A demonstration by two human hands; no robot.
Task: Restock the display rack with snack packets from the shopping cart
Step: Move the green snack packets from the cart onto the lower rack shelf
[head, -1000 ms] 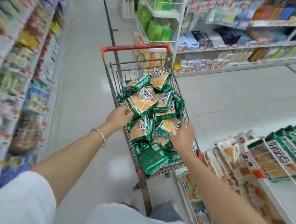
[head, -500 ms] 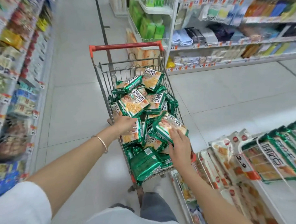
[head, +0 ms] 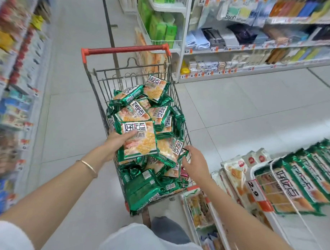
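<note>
Pick step: left hand [head: 115, 143] clamps, thumb on top, a snack packet [head: 141, 142] atop the pile in the shopping cart [head: 125, 49], right hand [head: 195, 162] fingers apart, empty, at the cart's right edge; next probably needs a lift and swing right to the display rack [head: 310, 234].

A: The wire shopping cart [head: 125, 48], red handle, is heaped with green snack packets [head: 157, 115], overlapping at all angles.

B: And one front packet [head: 139, 142] is raised face up over the heap; right of it, on the white display rack [head: 310, 232], matching packets [head: 299, 176] stand leaning in a row.
</note>
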